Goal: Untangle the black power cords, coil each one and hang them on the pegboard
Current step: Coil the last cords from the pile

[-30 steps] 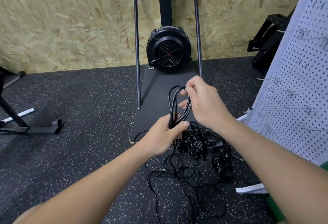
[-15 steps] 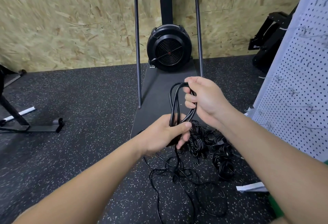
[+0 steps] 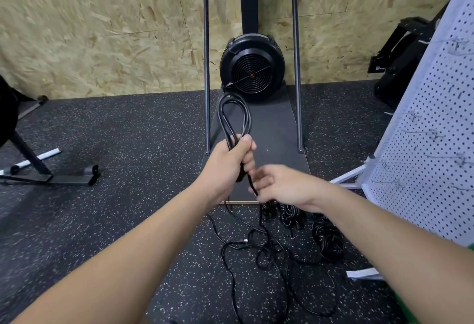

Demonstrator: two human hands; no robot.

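Black rubber-sheathed power cord, gathered into several long loops (image 3: pixel 234 115), stands up out of the left hand (image 3: pixel 227 163), whose grip is clamped round the base of the loops, thumb on top, likely so the finished turns cannot spring apart. Just below it the right hand (image 3: pixel 284 186) is motion-blurred; its fingers seem to curl at the trailing strand leading down from the coil, though whether they pinch it I cannot tell. That strand drops to the loose black tangle of cord (image 3: pixel 269 254) on the speckled dark rubber floor (image 3: pixel 128 144), beside several tightly bundled black cords (image 3: pixel 328 240). At the right leans the white perforated pegboard with wire hooks (image 3: pixel 436 144), near enough for hanging, judging by its place. Beyond the hands stands a black fan-wheel exercise machine (image 3: pixel 251 67).
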